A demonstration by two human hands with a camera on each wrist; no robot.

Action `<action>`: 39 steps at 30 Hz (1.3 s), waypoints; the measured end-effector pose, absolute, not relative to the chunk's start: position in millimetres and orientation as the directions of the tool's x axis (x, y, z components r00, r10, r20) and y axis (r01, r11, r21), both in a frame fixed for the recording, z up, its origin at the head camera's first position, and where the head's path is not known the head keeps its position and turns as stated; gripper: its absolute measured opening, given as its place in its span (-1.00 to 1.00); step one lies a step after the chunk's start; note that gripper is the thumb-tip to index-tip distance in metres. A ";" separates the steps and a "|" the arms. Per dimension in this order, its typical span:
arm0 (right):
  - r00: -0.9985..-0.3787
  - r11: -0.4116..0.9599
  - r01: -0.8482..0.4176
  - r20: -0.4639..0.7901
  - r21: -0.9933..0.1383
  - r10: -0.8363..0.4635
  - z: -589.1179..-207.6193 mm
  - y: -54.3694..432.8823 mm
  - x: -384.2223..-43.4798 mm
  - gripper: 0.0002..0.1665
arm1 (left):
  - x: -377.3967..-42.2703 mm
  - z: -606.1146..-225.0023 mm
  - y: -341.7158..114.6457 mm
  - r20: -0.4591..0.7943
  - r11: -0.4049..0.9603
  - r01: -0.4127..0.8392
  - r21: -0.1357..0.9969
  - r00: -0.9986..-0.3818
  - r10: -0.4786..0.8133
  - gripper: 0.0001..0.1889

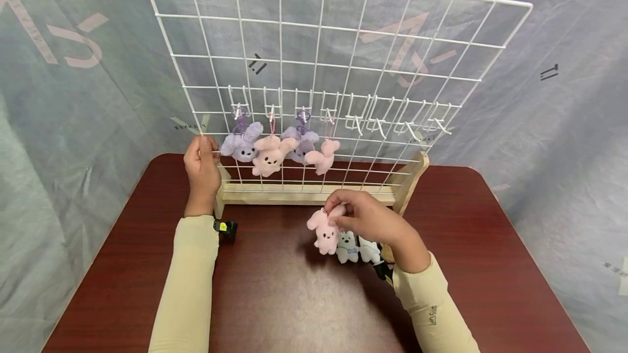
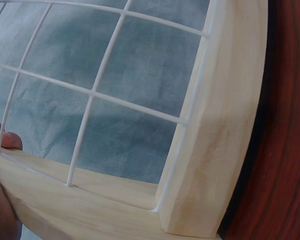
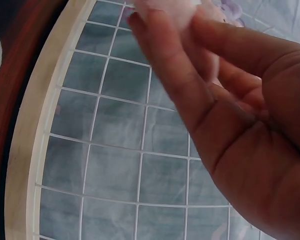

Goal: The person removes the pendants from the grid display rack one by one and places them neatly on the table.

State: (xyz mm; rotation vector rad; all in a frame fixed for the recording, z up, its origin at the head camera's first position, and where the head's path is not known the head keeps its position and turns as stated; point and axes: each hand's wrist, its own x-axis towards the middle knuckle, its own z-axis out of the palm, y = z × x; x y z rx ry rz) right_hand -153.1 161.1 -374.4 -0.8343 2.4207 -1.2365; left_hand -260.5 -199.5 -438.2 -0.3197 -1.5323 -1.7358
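Note:
My right hand [image 1: 365, 217] pinches a pink plush bunny keychain [image 1: 326, 236] by its ear, above the table and in front of the rack's base. In the right wrist view, part of the pink plush [image 3: 172, 15] shows between thumb and fingers. My left hand [image 1: 202, 170] grips the left side of the white wire grid rack [image 1: 319, 26], its fingertips [image 2: 10, 140] showing behind the wires in the left wrist view. From the rack's hooks hang two purple plush bunnies [image 1: 245, 146] and two pink ones [image 1: 270, 158], side by side at the left.
Several bare white hooks [image 1: 378, 126] line the rack's right half. White plush bears [image 1: 347, 248] lie on the dark red table [image 1: 275, 298], partly behind my right hand. The rack stands on a wooden base [image 1: 304, 196]. Grey cloth hangs behind it.

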 end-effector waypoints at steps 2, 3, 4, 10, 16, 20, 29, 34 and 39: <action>-0.760 0.471 -0.393 -0.009 -0.790 -0.649 -376.3 162.1 -154.0 -0.81 | -259.3 -437.5 -199.1 0.642 0.042 0.681 0.731 -0.666 -0.380 -0.54; -0.751 0.480 -0.414 -0.009 -0.773 -0.660 -376.8 162.4 -154.4 -0.80 | -258.4 -436.7 -198.6 0.639 0.042 0.678 0.734 -0.668 -0.382 -0.54; -0.743 0.487 -0.426 -0.013 -0.762 -0.670 -377.5 162.5 -154.8 -0.78 | -257.2 -435.6 -198.0 0.641 0.046 0.678 0.734 -0.668 -0.378 -0.54; -0.736 0.566 -0.461 -0.062 -0.683 -0.674 -380.5 161.9 -155.8 -0.67 | -244.9 -422.4 -191.3 0.661 0.061 0.690 0.721 -0.659 -0.358 -0.57; -0.706 0.570 -0.433 -0.131 -0.698 -0.696 -384.9 161.9 -155.6 -0.56 | -241.6 -418.8 -189.4 0.663 0.059 0.694 0.718 -0.656 -0.360 -0.56; -0.700 0.578 -0.475 -0.114 -0.663 -0.705 -388.7 161.9 -157.0 -0.54 | -242.1 -419.8 -189.9 0.670 0.065 0.698 0.713 -0.650 -0.358 -0.57; -0.698 0.614 -0.499 -0.136 -0.612 -0.703 -394.6 157.4 -160.1 -0.63 | -240.9 -417.2 -189.6 0.662 0.062 0.692 0.719 -0.655 -0.363 -0.57; -0.704 0.618 -0.452 -0.168 -0.643 -0.690 -398.2 156.6 -161.4 -0.63 | -241.8 -418.4 -190.0 0.670 0.064 0.699 0.712 -0.651 -0.356 -0.58; -0.694 0.608 -0.437 -0.182 -0.664 -0.697 -401.4 156.2 -162.6 -0.60 | -241.6 -419.2 -190.0 0.678 0.072 0.704 0.707 -0.644 -0.354 -0.58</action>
